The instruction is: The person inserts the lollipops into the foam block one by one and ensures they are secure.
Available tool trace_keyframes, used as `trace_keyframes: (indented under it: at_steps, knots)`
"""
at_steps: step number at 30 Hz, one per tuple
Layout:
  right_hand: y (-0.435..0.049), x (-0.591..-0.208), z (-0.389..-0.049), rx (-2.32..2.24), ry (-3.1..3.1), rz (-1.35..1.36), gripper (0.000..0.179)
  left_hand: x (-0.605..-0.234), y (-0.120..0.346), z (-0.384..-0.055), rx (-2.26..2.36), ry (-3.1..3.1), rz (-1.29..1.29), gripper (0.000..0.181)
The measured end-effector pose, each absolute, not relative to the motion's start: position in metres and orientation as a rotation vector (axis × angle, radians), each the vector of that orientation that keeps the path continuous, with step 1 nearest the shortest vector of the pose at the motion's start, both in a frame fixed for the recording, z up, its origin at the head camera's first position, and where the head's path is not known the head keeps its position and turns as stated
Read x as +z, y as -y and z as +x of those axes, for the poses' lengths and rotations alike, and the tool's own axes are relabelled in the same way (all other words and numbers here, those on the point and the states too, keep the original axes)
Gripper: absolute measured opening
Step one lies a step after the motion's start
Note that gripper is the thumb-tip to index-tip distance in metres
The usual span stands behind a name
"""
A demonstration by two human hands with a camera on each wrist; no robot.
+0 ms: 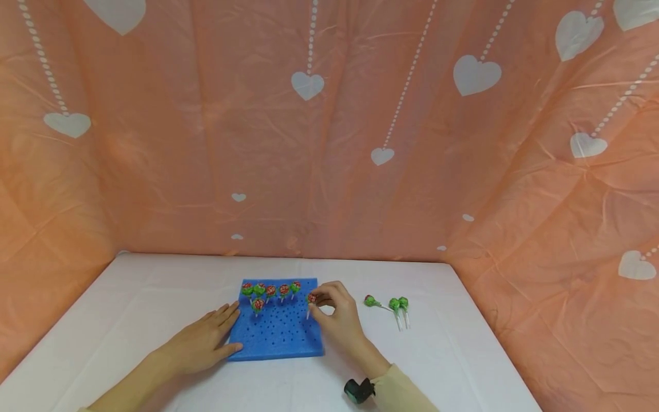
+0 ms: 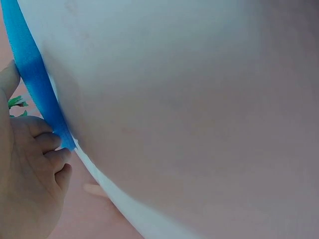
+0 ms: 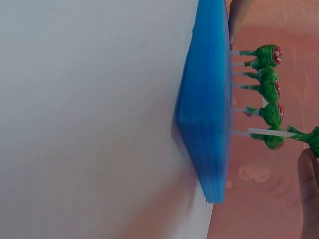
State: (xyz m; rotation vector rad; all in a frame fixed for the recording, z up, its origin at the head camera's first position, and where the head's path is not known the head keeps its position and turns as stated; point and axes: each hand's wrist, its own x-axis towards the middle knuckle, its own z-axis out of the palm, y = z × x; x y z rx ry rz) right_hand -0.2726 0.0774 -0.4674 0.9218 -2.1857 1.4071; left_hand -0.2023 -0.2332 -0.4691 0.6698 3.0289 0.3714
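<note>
A blue foam board (image 1: 275, 348) full of small holes lies on the white table. Several lollipops (image 1: 270, 291) in green and red wrappers stand by their sticks along its far side, with one a little nearer. My right hand (image 1: 341, 321) pinches another lollipop (image 1: 311, 298) by its wrapped head over the board's right part. In the right wrist view, that lollipop's white stick (image 3: 271, 132) points at the board, its end apart from the surface. My left hand (image 1: 203, 341) rests along the board's left edge with fingers extended, the thumb at the near left corner.
Right of the board, a lollipop (image 1: 369, 300) lies on its side on the table (image 1: 437, 355), and two more lollipops (image 1: 399, 305) lie together. A black device (image 1: 358, 391) sits at my right wrist. An orange curtain (image 1: 257, 143) with white hearts surrounds the table's back and sides.
</note>
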Motion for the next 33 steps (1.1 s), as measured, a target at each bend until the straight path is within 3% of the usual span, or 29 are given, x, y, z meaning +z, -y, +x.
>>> trace_keyframes:
  at_steps: [12, 23, 33]
  knots:
    - [-0.048, -0.437, -0.250, 1.555, 2.220, 0.915, 0.022, -0.471, 0.234, -0.203, 0.367, -3.037, 0.675, 0.083]
    - [-0.028, -0.441, -0.251, 1.629, 2.233, 0.936, 0.024, -0.473, 0.235, -0.204, 0.371, -3.041, 0.670, 0.083]
    - [-0.012, -0.472, -0.270, 1.706, 2.273, 0.862, 0.025, -0.473, 0.235, -0.204, 0.368, -3.048, 0.672, 0.083]
